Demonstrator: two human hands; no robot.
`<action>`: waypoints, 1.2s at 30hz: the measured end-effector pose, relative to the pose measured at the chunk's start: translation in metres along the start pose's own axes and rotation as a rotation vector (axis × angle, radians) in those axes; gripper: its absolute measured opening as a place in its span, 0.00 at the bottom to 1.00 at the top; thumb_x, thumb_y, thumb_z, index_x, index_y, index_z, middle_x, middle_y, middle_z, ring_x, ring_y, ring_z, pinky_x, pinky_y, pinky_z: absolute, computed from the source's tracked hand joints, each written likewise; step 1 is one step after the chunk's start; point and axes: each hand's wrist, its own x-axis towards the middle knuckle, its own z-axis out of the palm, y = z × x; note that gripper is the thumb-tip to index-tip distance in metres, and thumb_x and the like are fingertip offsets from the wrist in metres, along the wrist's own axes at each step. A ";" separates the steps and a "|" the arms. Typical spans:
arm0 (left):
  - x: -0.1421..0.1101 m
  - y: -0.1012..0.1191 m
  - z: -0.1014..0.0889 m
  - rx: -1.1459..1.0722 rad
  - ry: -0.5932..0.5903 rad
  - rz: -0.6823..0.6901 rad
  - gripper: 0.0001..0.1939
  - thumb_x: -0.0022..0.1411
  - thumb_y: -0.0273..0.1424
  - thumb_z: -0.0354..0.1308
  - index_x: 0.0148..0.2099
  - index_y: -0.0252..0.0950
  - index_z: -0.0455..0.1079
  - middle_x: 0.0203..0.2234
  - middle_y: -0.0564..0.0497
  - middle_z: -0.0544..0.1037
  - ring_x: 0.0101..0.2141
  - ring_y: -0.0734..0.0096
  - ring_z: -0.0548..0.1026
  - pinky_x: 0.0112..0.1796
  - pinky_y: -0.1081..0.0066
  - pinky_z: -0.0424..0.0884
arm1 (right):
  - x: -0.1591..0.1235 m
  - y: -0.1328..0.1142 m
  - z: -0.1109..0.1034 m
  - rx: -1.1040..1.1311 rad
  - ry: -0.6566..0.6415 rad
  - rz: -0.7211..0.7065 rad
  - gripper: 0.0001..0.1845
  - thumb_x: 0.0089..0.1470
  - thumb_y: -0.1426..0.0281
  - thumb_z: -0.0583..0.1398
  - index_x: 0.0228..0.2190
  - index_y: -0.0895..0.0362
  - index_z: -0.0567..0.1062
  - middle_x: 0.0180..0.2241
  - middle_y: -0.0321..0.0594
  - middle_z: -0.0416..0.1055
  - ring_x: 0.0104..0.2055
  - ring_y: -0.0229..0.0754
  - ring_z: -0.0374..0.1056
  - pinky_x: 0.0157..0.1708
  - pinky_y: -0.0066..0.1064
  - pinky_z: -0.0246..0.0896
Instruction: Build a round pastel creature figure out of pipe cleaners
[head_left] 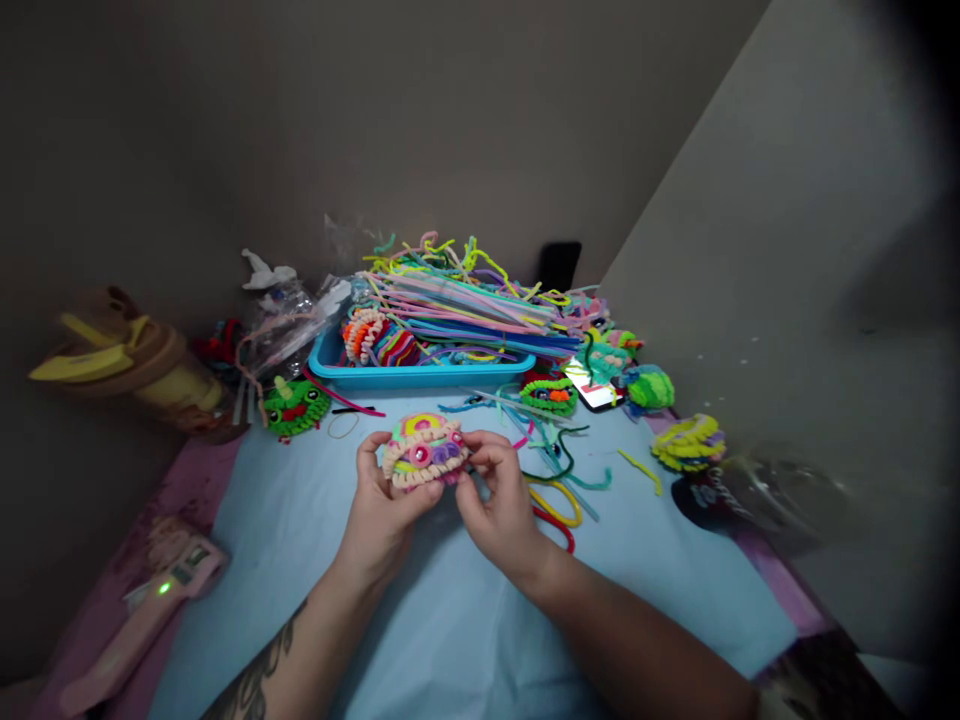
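Observation:
A rounded pipe-cleaner figure [425, 455] with cream coiled edges, pink round eyes and a purple curl is held up over the light blue cloth. My left hand [386, 500] wraps round its left side, thumb along the bottom front. At its right end, my right hand [495, 495] pinches the edge between thumb and fingers; whether a loose strand is in that pinch is too small to tell. Just right of my right hand lie a yellow pipe-cleaner loop [561, 503] and a red one [559, 530].
Behind stands a blue tray [420, 377] heaped with pipe cleaners [465, 305]. A green figure [296, 405] sits left, a yellow one [688, 443] right. A lit phone [592, 385] lies by the tray. At left are a cup [161, 375] and a pink glue gun [150, 610].

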 end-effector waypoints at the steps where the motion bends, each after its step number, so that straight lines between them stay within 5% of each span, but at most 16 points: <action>1: 0.000 0.000 0.000 0.003 0.007 0.001 0.39 0.38 0.19 0.71 0.49 0.45 0.55 0.41 0.54 0.75 0.37 0.71 0.78 0.39 0.74 0.74 | 0.000 0.000 0.000 0.002 0.002 0.006 0.16 0.51 0.81 0.55 0.39 0.53 0.61 0.47 0.46 0.62 0.52 0.45 0.63 0.48 0.41 0.64; 10: 0.003 0.000 0.000 -0.068 0.032 -0.017 0.37 0.38 0.18 0.71 0.48 0.45 0.59 0.40 0.55 0.76 0.37 0.74 0.78 0.39 0.77 0.74 | 0.001 0.004 0.002 0.049 0.024 0.060 0.13 0.51 0.79 0.56 0.38 0.52 0.62 0.46 0.45 0.62 0.49 0.44 0.65 0.45 0.39 0.65; 16: 0.011 0.010 -0.007 -0.219 -0.007 -0.069 0.28 0.42 0.21 0.69 0.47 0.36 0.66 0.43 0.48 0.77 0.42 0.71 0.76 0.43 0.78 0.72 | 0.005 -0.002 -0.005 -0.039 0.015 -0.036 0.15 0.51 0.76 0.58 0.41 0.52 0.66 0.47 0.45 0.62 0.52 0.46 0.61 0.50 0.44 0.61; 21: 0.014 0.014 -0.009 -0.241 -0.034 -0.074 0.29 0.43 0.22 0.68 0.50 0.35 0.67 0.41 0.47 0.78 0.43 0.67 0.76 0.45 0.76 0.71 | 0.007 -0.012 -0.009 -0.177 0.022 -0.031 0.09 0.51 0.76 0.59 0.36 0.53 0.68 0.37 0.40 0.64 0.43 0.43 0.63 0.43 0.37 0.63; 29: 0.004 0.008 -0.002 -0.147 -0.036 -0.024 0.34 0.40 0.22 0.70 0.49 0.43 0.63 0.48 0.51 0.74 0.48 0.67 0.73 0.48 0.73 0.68 | 0.010 -0.016 -0.006 -0.158 0.020 0.086 0.03 0.51 0.74 0.60 0.30 0.55 0.70 0.31 0.38 0.65 0.32 0.38 0.63 0.29 0.28 0.61; 36: -0.001 0.004 0.003 -0.094 -0.044 0.014 0.35 0.40 0.23 0.71 0.48 0.47 0.60 0.45 0.55 0.74 0.45 0.68 0.74 0.47 0.69 0.69 | 0.010 -0.016 -0.005 -0.140 0.025 0.128 0.06 0.49 0.78 0.57 0.26 0.55 0.69 0.28 0.36 0.65 0.31 0.38 0.64 0.29 0.28 0.61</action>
